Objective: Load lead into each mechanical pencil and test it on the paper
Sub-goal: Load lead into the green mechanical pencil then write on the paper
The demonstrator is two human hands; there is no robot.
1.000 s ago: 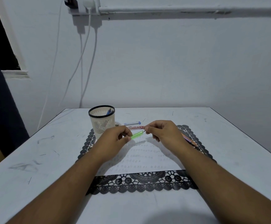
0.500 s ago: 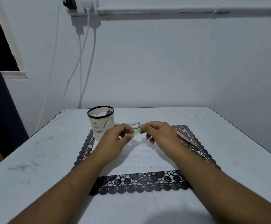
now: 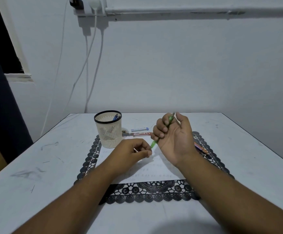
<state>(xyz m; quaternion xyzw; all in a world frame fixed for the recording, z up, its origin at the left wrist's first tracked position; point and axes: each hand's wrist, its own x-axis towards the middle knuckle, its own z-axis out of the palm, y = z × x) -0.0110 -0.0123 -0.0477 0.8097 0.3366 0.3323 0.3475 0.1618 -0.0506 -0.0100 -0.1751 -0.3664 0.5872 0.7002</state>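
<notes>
My right hand [image 3: 174, 134] is raised palm toward me, its fingers curled round a green mechanical pencil [image 3: 154, 143] that slants from upper right to lower left. My left hand [image 3: 130, 153] hovers over the white paper [image 3: 154, 169], fingers curled, thumb and forefinger pinched just below the pencil's lower end. They seem to pinch a small piece that is too small to identify. A blue-and-white lead case [image 3: 140, 129] and a red lead case [image 3: 141, 133] lie behind the hands. More pencils [image 3: 201, 148] lie on the mat's right side, partly hidden by my right wrist.
The paper lies on a black lace placemat [image 3: 145, 191] on a white table [image 3: 36, 166]. A cream mesh cup [image 3: 109, 132] holding blue pens [image 3: 116, 117] stands at the mat's far left corner. White cables [image 3: 93, 65] hang down the wall behind.
My right hand took the green pencil from both-hand hold, lifted it and turned palm toward me. My left hand let go of the pencil's barrel and stays low with fingers pinched.
</notes>
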